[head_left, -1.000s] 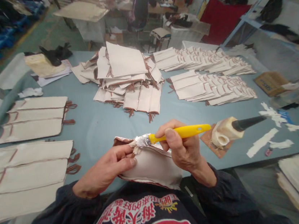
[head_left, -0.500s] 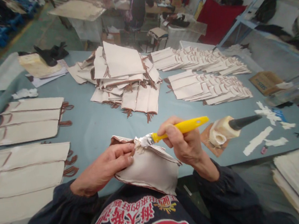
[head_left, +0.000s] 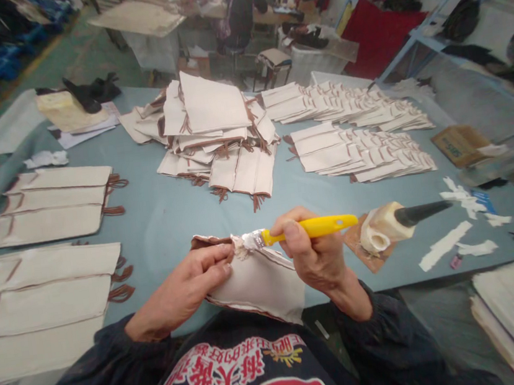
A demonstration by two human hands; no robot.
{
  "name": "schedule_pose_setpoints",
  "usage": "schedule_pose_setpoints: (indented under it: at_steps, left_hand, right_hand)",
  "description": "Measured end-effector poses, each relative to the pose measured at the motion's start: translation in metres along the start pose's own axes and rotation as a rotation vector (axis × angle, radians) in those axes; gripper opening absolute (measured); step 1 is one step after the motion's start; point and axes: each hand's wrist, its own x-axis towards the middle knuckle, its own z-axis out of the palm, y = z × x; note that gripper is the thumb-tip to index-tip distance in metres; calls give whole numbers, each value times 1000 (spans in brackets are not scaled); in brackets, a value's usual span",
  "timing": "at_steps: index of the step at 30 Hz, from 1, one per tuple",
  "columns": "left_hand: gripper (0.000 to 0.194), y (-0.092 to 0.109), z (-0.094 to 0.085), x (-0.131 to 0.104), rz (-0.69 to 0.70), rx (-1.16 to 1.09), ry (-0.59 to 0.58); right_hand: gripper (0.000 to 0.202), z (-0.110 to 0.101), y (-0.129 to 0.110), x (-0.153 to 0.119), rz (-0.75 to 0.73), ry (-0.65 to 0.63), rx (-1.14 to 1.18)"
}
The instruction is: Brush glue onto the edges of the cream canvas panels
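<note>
In my right hand (head_left: pixel 313 251) is a brush with a yellow handle (head_left: pixel 324 226), its bristles whitened and pointing left. The bristle end touches the upper edge of an off-white fabric piece (head_left: pixel 262 288) with brown edging. My left hand (head_left: pixel 197 281) grips that piece near its upper left edge, thumb on the near face. The piece lies tilted at the table's front edge against my apron. Right of my right hand, a cut-open whitish container (head_left: pixel 385 226) with a dark, tapering handle sits on a brown patch.
Similar off-white pieces (head_left: pixel 216 107) are heaped at the table's middle back. Overlapping rows (head_left: pixel 326 146) lie to the right, and flat stacks (head_left: pixel 53 211) to the left. White strips (head_left: pixel 446 244) and a small cardboard box (head_left: pixel 460 145) are at the right.
My right hand and the brush have shifted slightly, the handle now more level. The held piece has tilted a little. My left hand keeps its grip.
</note>
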Motion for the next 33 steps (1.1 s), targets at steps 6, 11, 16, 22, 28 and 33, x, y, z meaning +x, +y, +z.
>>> schedule_pose_setpoints:
  at_steps: [6,11,16,22,28,33]
  left_hand:
    - [34,4,4,0,74,199,58]
    - [27,0,5,4,134,289,84]
    - [16,-5,2,6,117,287,120]
    - [19,-7,-1,0,62,28,80]
    - [29,-3,0,-3,-6,-117,37]
    - [25,9,-2,2,91,161,184]
  right_hand:
    - [28,13,17,-6,-34,114,-33]
    - [30,21,27,-6,-47,150,35]
    - [22,21,24,-1,-154,179,65]
    - [18,21,22,-19,-227,179,-332]
    - [16,32,22,-27,-280,151,-419]
    - [17,28,18,-26,-302,124,-421]
